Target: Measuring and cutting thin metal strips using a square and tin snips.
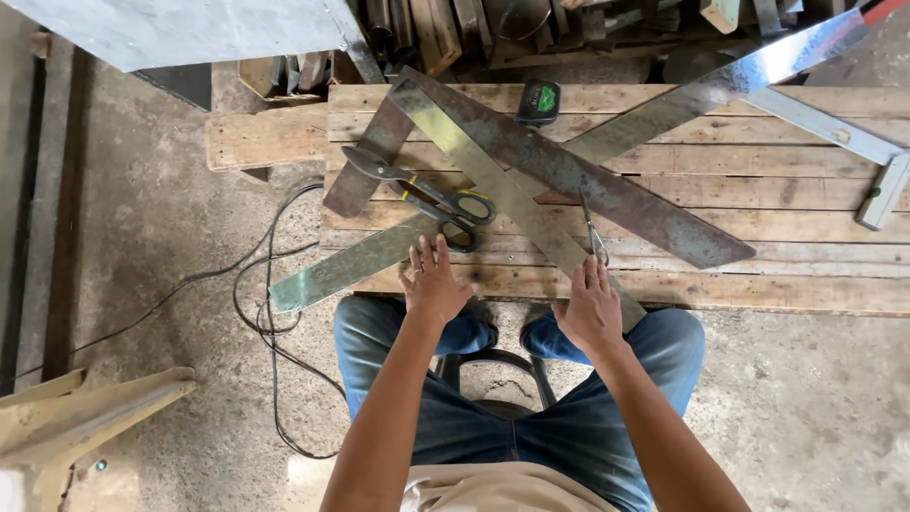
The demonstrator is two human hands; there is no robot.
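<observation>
On a low pallet bench (758, 284) of pale wooden slats, at the near edge, several flat metal strips are laid crossed over one another.

Item one: a shiny, greenish sheet-metal strip (351, 265), running from the lower left, where it overhangs the bench, up toward the centre. The left hand (434, 283) is laid flat on it, fingers spread, nothing clasped.

Item two: a second bright strip (493, 180), running from the upper middle down to the near edge. The right hand (590, 308) is laid open on its lower end, fingers together, nothing gripped. The two hands are held apart.

Item three: a rusted, darker strip (607, 194) lying across the others; a long bright strip (749, 71) reaching to the upper right.

Item four: tin snips (431, 197) with black handles, lying just beyond the left hand. A small pair of dividers or pliers (594, 232) is seen just ahead of the right fingertips; which it is cannot be told.

Item five: a black and green tape measure (538, 102) at the far edge; a square (858, 152) at the right.

Handling note: the strips are judged thin, stiff along their length yet springy, light, and sharp at the cut edges. They are best held flat from above or pinched on the faces, away from the edges. The overhanging end is judged liable to tip.
</observation>
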